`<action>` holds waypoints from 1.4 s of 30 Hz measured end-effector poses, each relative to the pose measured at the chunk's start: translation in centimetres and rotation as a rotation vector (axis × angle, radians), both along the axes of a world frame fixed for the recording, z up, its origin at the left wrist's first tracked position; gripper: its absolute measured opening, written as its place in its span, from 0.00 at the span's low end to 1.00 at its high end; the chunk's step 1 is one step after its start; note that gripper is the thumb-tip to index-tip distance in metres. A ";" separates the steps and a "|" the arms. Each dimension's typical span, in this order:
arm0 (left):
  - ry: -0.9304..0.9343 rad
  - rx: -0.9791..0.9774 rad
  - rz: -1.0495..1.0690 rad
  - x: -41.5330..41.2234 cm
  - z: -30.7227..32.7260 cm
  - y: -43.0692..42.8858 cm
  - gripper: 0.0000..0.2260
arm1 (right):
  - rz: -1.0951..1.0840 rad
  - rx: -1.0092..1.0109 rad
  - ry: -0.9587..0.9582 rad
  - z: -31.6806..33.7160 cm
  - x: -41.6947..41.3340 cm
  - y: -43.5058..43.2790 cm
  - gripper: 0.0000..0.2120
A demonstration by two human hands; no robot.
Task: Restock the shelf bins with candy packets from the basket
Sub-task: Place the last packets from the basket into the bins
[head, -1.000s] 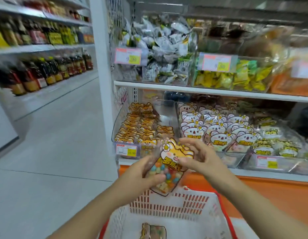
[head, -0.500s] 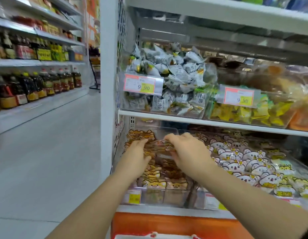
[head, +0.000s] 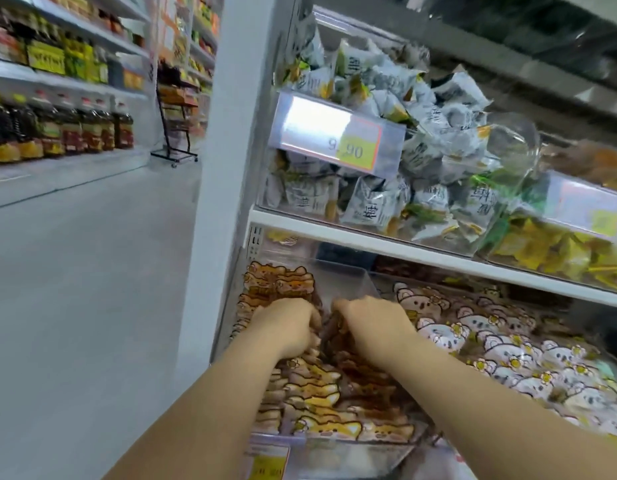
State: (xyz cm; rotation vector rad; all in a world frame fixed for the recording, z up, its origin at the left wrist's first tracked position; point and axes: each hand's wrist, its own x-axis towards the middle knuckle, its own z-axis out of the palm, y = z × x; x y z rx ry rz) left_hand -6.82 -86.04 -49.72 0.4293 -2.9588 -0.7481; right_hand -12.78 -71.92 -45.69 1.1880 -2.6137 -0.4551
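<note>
We had our left hand (head: 286, 329) and right hand (head: 373, 323) close together in the left bin (head: 345, 278), both curled into the candy packets (head: 317, 400). Couldn't tell if either gripped one.

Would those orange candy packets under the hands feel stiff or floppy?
Probably floppy: the candy packets lean and overlap unevenly in the bin. Likely slippery too, since their film looks glossy.

Pale grey floor (head: 75, 306), white shelf post (head: 224, 168), bottle shelves (head: 58, 126) leftward
</note>
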 end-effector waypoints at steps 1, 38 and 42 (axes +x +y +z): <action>0.030 0.056 0.015 -0.1 -0.3 -0.1 0.17 | -0.017 -0.016 -0.046 -0.2 -0.4 -0.1 0.18; 0.125 -0.002 -0.075 -3.2 -1.7 0.6 0.25 | -0.292 -0.648 -0.660 -3.4 3.9 3.4 0.39; 0.116 -0.091 -0.081 -3.3 -1.6 0.7 0.18 | -0.316 -0.486 -0.621 -3.2 3.8 2.7 0.41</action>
